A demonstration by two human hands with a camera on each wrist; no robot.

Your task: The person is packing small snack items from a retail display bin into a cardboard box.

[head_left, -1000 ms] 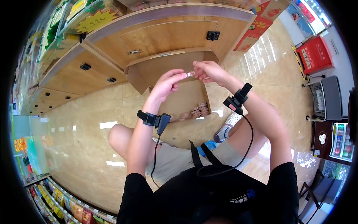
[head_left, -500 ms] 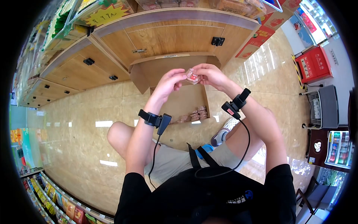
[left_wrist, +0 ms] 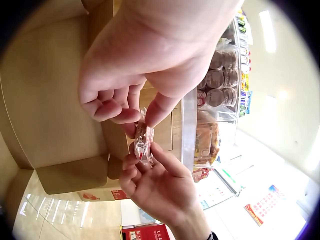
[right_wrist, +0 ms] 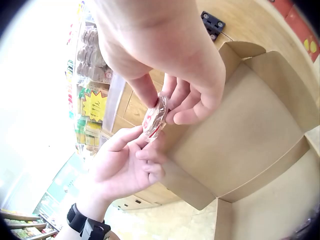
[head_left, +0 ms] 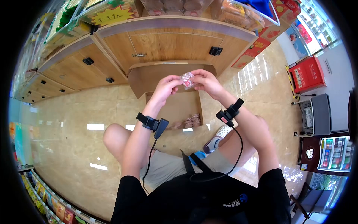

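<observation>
A small round snack in clear, red-printed wrapping (head_left: 187, 80) is held up between both hands, over an open cardboard box (head_left: 181, 102). My left hand (head_left: 166, 89) pinches one edge of it with thumb and fingers. At the opposite edge, my right hand (head_left: 207, 84) pinches it too. Seen from the left wrist, the packet (left_wrist: 144, 139) is nearly edge-on, its film crinkled. The right wrist view shows the flat brown disc (right_wrist: 155, 119) tilted, with thumb and fingertips at its rim. Several similar wrapped snacks (head_left: 192, 121) lie stacked along the box's near side.
Behind the box stands a wooden cabinet (head_left: 164, 46) with packaged goods on top and a yellow price sign (head_left: 112, 15). Red cartons (head_left: 255, 50) are stacked at its right end. The person's bent legs flank the box's near side, and a grey cart (head_left: 320, 114) stands far right.
The snack has turned from almost edge-on to showing its round face. My right hand's fingers have come onto its edge and now pinch it. The head view has shifted slightly.
</observation>
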